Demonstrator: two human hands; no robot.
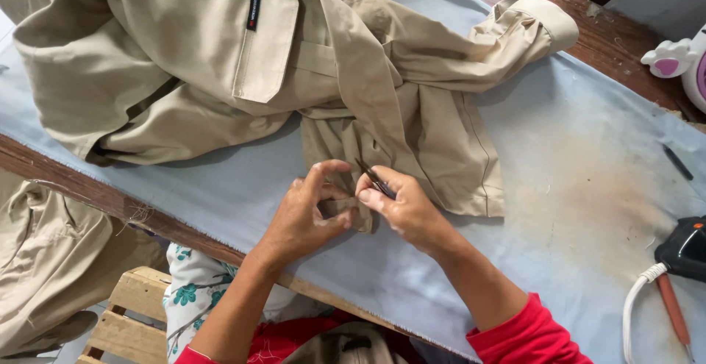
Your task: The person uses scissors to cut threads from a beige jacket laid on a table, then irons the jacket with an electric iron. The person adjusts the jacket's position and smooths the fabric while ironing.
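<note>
Head view: hands [360, 206] pinching khaki garment [353, 92], tweezers [375, 179].

A narrow black label [254, 4] is showing on the khaki garment [220, 55], which is lying across the top left of the table. The label is standing upright as a slim vertical strip, stitched at the upper left edge of the pocket flap [266, 44]. Small pale lettering is running along its length, with a touch of red sitting at its lower end. It is lying flat against the cloth, well apart from both hands. No packages, signs or screens are appearing anywhere else in view.
</note>
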